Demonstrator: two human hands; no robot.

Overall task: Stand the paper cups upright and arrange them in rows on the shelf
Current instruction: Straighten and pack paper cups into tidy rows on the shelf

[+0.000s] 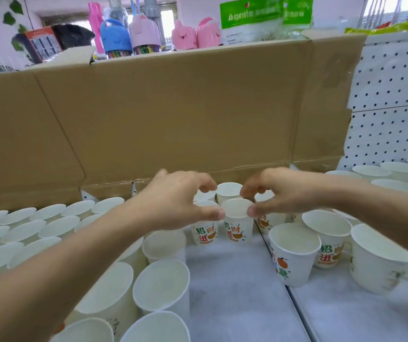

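White paper cups with red and green print stand upright on the white shelf [235,280]. My left hand [178,201] reaches over one printed cup [204,234] and holds its rim between curled fingers and thumb. My right hand [282,191] holds the rim of another printed cup [270,222] the same way. Between my two thumbs stands a third cup [237,229], with one more cup [228,191] behind it. Rows of upright cups [32,225] fill the left side. Looser cups [294,255] stand at the right.
A flattened brown cardboard sheet [173,114] forms the wall behind the cups. White pegboard [390,107] backs the right shelf section, where more cups [395,172] stand in rows. A seam [296,304] splits the shelf. Pink and blue goods [143,33] sit on top.
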